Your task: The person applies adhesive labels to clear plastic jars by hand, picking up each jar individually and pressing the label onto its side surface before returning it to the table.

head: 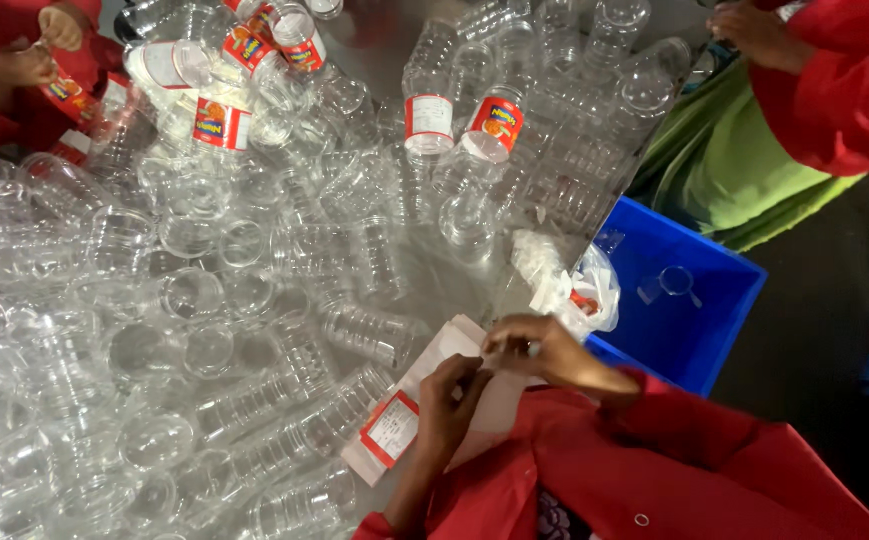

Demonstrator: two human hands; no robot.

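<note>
My left hand [451, 402] and my right hand [539, 351] meet over a pale backing sheet [432, 357] that lies at the table's near edge. Both pinch at something small and thin between the fingertips; what it is cannot be made out. A red-bordered white label [390, 428] sits on the sheet just left of my left hand. A heap of clear ribbed plastic jars [284, 300] covers the table to the left. Both my sleeves are red.
A blue plastic crate [699, 330] stands right of my hands with a clear lid [674, 282] inside, and a crumpled white plastic bag [574, 290] at its corner. Labelled jars [489, 125] lie at the far side. Other people's hands work at top left [24, 60] and top right [754, 35].
</note>
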